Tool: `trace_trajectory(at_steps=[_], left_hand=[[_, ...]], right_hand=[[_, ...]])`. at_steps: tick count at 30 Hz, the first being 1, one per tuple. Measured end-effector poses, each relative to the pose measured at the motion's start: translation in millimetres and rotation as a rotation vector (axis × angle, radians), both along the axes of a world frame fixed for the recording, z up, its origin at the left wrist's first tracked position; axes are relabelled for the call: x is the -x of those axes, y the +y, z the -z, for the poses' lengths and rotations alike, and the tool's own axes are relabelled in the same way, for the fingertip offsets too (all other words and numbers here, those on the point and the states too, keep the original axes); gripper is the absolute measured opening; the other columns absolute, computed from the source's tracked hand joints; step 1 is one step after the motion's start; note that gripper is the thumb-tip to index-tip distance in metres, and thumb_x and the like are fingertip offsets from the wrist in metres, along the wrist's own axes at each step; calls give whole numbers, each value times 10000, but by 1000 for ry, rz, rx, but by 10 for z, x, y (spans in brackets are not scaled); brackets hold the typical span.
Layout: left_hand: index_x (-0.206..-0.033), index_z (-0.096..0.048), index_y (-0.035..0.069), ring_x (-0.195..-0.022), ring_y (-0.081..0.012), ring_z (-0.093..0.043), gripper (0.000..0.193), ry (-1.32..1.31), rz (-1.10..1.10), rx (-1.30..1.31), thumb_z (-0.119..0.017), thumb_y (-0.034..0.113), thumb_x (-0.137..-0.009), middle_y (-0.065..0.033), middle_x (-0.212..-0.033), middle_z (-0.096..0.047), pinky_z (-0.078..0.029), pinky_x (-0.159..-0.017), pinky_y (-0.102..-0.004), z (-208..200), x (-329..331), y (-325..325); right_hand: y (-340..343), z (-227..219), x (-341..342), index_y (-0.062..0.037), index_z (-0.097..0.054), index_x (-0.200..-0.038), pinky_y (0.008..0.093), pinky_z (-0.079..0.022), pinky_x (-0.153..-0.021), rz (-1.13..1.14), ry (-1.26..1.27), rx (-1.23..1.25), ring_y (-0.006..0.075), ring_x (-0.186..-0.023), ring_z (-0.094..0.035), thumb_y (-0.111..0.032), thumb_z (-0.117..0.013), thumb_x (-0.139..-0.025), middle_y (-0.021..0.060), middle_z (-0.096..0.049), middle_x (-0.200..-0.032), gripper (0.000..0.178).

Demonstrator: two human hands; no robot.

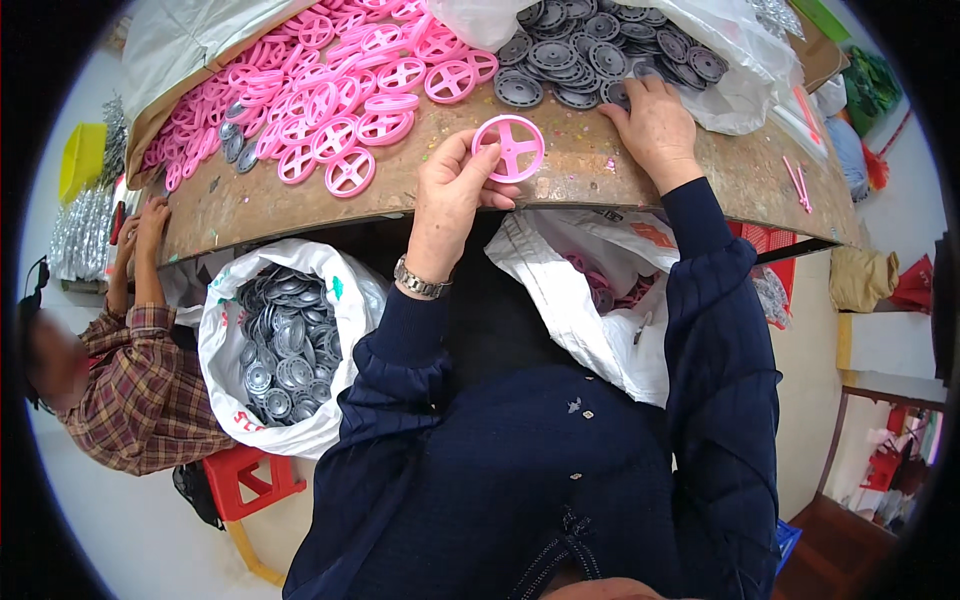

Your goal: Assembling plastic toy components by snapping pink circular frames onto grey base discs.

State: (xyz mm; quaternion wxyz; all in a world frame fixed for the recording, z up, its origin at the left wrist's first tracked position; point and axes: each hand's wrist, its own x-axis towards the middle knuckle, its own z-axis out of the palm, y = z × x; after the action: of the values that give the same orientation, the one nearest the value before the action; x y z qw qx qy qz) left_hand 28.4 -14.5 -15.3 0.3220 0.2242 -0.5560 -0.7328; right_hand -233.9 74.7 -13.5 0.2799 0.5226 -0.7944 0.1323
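My left hand [452, 195] pinches a pink plastic wheel rim [517, 150] with a cross of spokes, just over the table's near edge. Farther right, my right hand [655, 125] lies at the near side of a pile of grey plastic wheel discs [555, 58]. Its thumb stands apart from the fingers, and the fingertips touch the discs; no firm grip shows. Many more pink rims [350, 110] are heaped on the table to the left of the grey pile.
Below the worktable [590, 165], a white sack [345, 290] of grey discs stands left and another white sack [545, 285] holds pink and grey parts. A person in a checked shirt [150, 395] works at the far left by a red stool [245, 485]. Pink sticks [797, 185] lie right.
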Motion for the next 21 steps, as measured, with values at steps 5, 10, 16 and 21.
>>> trace_trajectory(at_steps=[5, 10, 16, 21], left_hand=[[-1189, -581, -14, -693, -127, -680, 279, 3, 10, -4, -575, 195, -1005, -78, -940, -678, -571, -595, -227, -17, 0, 7], [-1202, -576, -14, -702, -126, -678, 269, 4, 17, -28, -561, 176, -1013, -83, -920, -675, -579, -603, -230, -13, 4, 5], [-1203, -569, -14, -711, -130, -680, 267, 6, 22, -49, -559, 173, -1014, -82, -935, -672, -587, -619, -235, -4, 41, 41], [-1229, -552, -16, -728, -145, -688, 284, 51, 87, -62, -567, 159, -1006, -94, -965, -674, -595, -629, -252, -8, 89, 110]], right_hand=[[-10, 0, 34, -65, -661, -1023, 464, -541, -736, 51, -15, -44, 349, -888, -666, -402, -624, -912, 154, -691, -925, 357], [28, -115, 38, -64, -653, -1032, 478, -533, -691, 160, -129, -52, 358, -785, -684, -358, -607, -924, 176, -697, -815, 316], [299, -274, -182, -32, -641, -1014, 346, -502, -616, -166, -702, 208, 197, -693, -661, -218, -632, -936, 91, -697, -800, 202], [488, -345, -763, 7, -657, -1086, 228, -487, -664, -463, -1339, 294, 58, -756, -588, -105, -655, -926, -6, -663, -860, 196]])
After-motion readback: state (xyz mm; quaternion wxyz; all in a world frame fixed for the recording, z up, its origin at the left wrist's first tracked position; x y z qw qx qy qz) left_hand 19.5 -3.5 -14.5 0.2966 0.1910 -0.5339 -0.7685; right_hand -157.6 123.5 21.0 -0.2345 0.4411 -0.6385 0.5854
